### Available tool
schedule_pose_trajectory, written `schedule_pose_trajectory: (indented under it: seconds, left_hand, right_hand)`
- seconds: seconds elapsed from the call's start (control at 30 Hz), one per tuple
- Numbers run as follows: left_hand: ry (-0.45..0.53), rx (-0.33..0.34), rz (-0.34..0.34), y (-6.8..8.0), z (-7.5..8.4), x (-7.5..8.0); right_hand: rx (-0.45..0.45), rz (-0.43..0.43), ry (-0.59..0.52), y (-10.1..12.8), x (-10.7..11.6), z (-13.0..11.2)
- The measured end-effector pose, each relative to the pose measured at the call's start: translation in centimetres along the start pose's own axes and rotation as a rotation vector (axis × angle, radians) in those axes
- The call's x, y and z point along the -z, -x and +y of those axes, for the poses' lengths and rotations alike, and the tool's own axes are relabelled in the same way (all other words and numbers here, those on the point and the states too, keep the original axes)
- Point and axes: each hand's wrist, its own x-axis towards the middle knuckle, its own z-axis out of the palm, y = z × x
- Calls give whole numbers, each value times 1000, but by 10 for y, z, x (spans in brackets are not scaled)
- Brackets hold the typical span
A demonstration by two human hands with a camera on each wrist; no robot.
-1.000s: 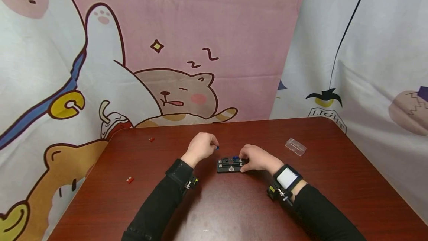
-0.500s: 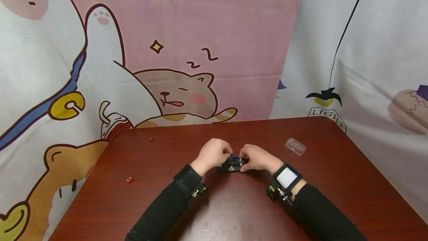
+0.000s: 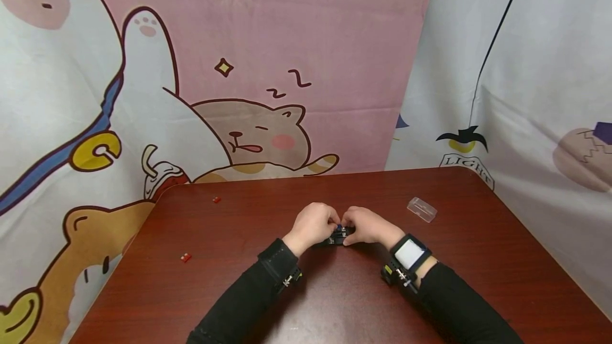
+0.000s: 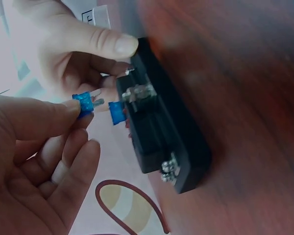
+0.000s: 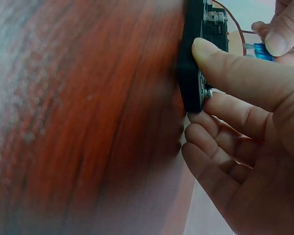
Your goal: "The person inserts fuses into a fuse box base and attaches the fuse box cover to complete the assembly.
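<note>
Head view: both hands met over a small black fuse block (image 3: 338,238) lying near the middle of the brown worktop (image 3: 344,291). The left hand (image 3: 313,224) and right hand (image 3: 365,225) flanked it, fingers curled. A clear plastic cover (image 3: 422,209) lay well apart to the right; two small red pieces (image 3: 186,257) (image 3: 217,199) lay far to the left.

Left wrist view: the left hand (image 4: 36,147) pinched a blue blade fuse (image 4: 84,104) between thumb and fingertips, prongs aimed at the fuse block (image 4: 161,132), just beside a second blue fuse (image 4: 116,112) already seated there.

Right wrist view: the right hand (image 5: 240,132) gripped the fuse block (image 5: 193,63) at its end, thumb on top and fingers beneath, holding it on the worktop (image 5: 88,117).
</note>
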Motion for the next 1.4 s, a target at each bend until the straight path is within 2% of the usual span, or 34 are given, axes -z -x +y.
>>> schedule_pose_trajectory:
  seconds: [0.7,1.1,1.4]
  left_hand:
    - [-122,10,22,-1,0,-17]
    - [-109,19,27,-1,1,-17]
    - [-143,1,36,-1,2,-17]
  right_hand:
    - [0,-5,4,0,0,1]
    - [-12,-6,-6,0,1,0]
    - [-13,-10,-3,0,0,0]
